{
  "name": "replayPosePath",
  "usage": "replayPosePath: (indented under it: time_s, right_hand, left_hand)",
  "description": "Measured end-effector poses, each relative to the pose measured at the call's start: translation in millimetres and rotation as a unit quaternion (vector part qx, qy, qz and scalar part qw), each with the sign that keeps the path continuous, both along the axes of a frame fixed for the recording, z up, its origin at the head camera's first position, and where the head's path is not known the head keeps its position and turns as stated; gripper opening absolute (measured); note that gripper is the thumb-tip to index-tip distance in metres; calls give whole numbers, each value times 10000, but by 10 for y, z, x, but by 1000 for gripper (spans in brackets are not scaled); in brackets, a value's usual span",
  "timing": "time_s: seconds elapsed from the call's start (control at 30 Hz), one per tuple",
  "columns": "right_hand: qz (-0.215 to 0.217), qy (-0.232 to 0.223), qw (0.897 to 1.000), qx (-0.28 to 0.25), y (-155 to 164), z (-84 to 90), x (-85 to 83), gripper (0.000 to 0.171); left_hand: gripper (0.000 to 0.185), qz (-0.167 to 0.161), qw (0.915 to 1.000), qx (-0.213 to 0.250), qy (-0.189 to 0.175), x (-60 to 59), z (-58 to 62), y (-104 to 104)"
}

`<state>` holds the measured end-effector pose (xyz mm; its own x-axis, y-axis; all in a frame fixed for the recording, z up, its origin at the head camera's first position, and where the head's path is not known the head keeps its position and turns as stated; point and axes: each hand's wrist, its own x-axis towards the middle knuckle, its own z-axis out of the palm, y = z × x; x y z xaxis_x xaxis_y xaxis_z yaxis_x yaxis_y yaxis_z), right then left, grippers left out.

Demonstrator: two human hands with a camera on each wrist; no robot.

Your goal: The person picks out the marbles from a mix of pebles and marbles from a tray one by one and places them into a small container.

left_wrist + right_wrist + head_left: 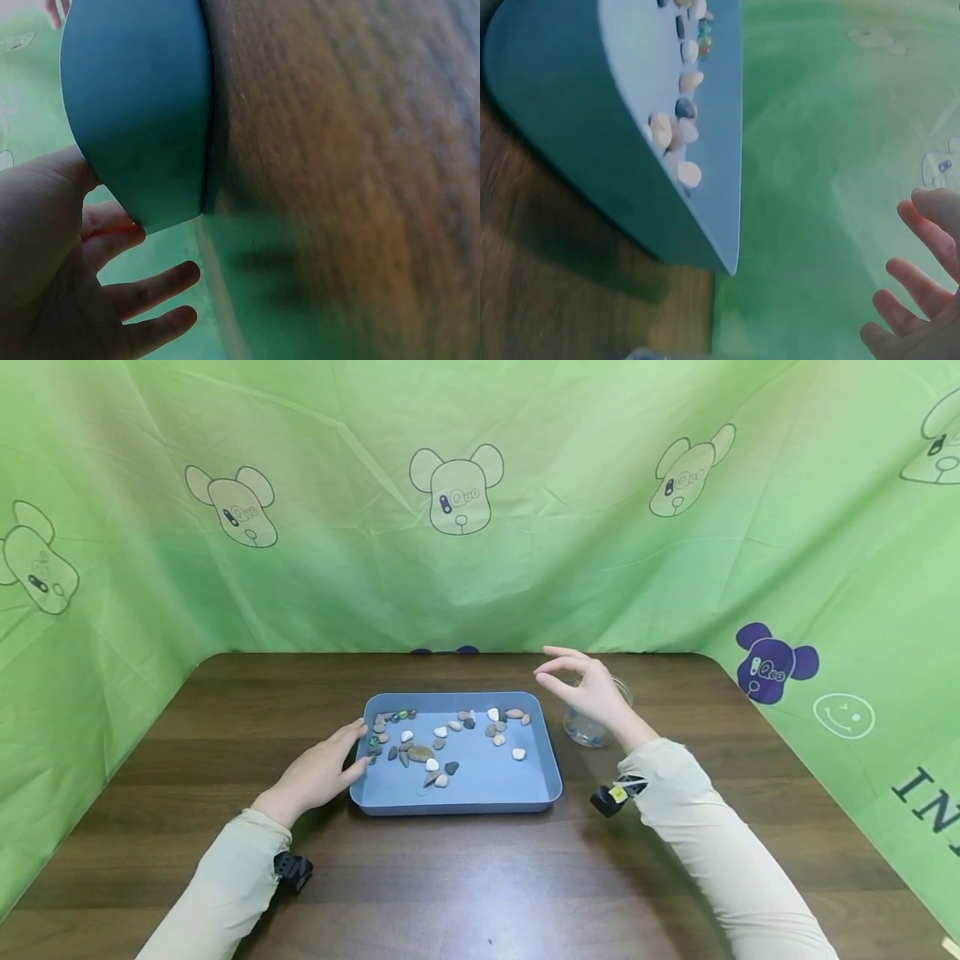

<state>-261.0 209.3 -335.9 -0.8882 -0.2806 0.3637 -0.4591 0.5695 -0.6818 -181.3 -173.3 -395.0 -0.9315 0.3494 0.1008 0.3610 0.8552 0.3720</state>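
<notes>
A shallow blue tray (pixel 487 785) holds pebbles in white, grey and brown, with a large olive-brown stone (pixel 420 753) among them. Several shiny green glass marbles (pixel 402 715) lie along its far left and left sides. My left hand (pixel 318 772) rests at the tray's left rim, thumb and fingertips touching it, the other fingers spread in the left wrist view. Raised above the tray's right side, my right hand (pixel 596 693) has thumb and fingers extended and apart, with nothing visible between them. Behind it stands a clear jar (pixel 585 731) with bluish pieces low inside, partly hidden by the hand.
The tray and jar stand on a dark brown wooden table (pixel 450 877). A green cloth (pixel 337 568) printed with bear heads hangs behind and along both sides. Each wrist carries a small black camera, such as the right wrist camera (pixel 609 802).
</notes>
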Motion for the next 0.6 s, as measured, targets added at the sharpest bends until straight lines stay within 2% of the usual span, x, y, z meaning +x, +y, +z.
replayPosePath:
  time_s: [0.6]
  right_hand:
    - [318, -220, 9992, -123, -432, 4, -75, 20]
  left_hand:
    - [53, 71, 9999, -6, -85, -3, -9, 5]
